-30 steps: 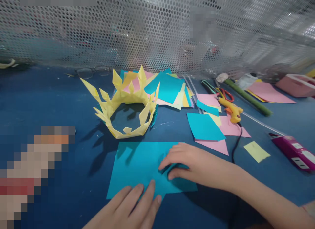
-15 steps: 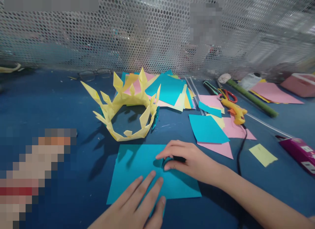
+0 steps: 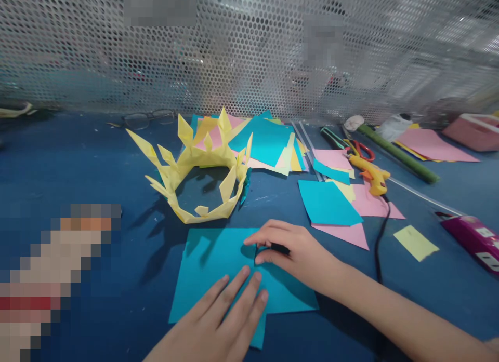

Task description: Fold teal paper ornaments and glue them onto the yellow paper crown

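A blue paper sheet (image 3: 218,247) lies flat on the table in front of me. My left hand (image 3: 230,310) rests on it, fingers stretched out and slightly spread. From beneath that hand, a narrower blue paper piece (image 3: 258,337) sticks out past the sheet's near edge. Over the sheet's right half is my right hand (image 3: 290,250), its fingers curved and a gap showing between thumb and forefinger. Those fingertips are close to the paper; whether they touch a paper edge is unclear. Just beyond stands a yellow paper crown (image 3: 202,157) with pointed tips.
Coloured paper (image 3: 261,138) is piled behind the crown. To the right lie blue and pink pieces (image 3: 329,203), a yellow glue gun (image 3: 372,175) with a black cord, red-handled scissors (image 3: 362,150) and a purple box (image 3: 473,240). Glasses (image 3: 148,118) sit near the perforated metal panel (image 3: 249,50).
My left hand has slid slightly to the right, and more of the narrower blue piece shows below it. The right hand has shifted a little left.
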The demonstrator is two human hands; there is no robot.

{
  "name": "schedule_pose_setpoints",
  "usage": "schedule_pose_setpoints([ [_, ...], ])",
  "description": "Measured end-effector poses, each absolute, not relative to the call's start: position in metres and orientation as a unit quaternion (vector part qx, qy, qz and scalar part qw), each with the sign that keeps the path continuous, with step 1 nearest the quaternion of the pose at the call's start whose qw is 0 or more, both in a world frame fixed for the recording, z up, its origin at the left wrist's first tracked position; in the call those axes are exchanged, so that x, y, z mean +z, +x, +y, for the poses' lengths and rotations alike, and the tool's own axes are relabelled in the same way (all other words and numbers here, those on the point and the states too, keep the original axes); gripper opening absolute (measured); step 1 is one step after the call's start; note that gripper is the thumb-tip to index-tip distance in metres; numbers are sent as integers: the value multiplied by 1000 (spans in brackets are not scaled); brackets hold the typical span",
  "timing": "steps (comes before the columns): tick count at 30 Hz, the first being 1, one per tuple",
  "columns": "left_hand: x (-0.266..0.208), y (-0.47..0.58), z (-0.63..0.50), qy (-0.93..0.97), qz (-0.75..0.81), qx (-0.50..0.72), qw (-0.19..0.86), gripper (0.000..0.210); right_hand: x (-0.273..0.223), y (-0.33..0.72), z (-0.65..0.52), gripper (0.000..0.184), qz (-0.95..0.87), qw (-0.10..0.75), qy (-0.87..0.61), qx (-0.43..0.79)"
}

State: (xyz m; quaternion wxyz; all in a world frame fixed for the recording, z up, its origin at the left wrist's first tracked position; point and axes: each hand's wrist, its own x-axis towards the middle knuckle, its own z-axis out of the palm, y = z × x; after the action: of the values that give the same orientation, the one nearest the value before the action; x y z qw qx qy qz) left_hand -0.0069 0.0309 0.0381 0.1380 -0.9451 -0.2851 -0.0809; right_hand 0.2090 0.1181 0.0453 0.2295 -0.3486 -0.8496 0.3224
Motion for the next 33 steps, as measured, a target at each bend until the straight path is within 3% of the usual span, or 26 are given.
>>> schedule_pose_setpoints([
  [9, 41, -9, 34, -949, -267, -66, 154, 40, 45, 202, 114, 23, -851, 212, -387, 283],
  [17, 38, -9, 36, -947, -277, -57, 155, 41, 64, 221, 122, 56, -859, 142, -350, 345],
  [20, 37, -10, 34, -945, -280, -58, 161, 42, 62, 225, 125, 46, -843, 157, -368, 359],
  [25, 37, -12, 31, -949, -272, -59, 151, 43, 55, 223, 126, 11, -829, 194, -393, 348],
  [33, 40, -9, 41, -954, -258, -59, 141, 37, 53, 214, 123, 12, -846, 204, -387, 306],
])
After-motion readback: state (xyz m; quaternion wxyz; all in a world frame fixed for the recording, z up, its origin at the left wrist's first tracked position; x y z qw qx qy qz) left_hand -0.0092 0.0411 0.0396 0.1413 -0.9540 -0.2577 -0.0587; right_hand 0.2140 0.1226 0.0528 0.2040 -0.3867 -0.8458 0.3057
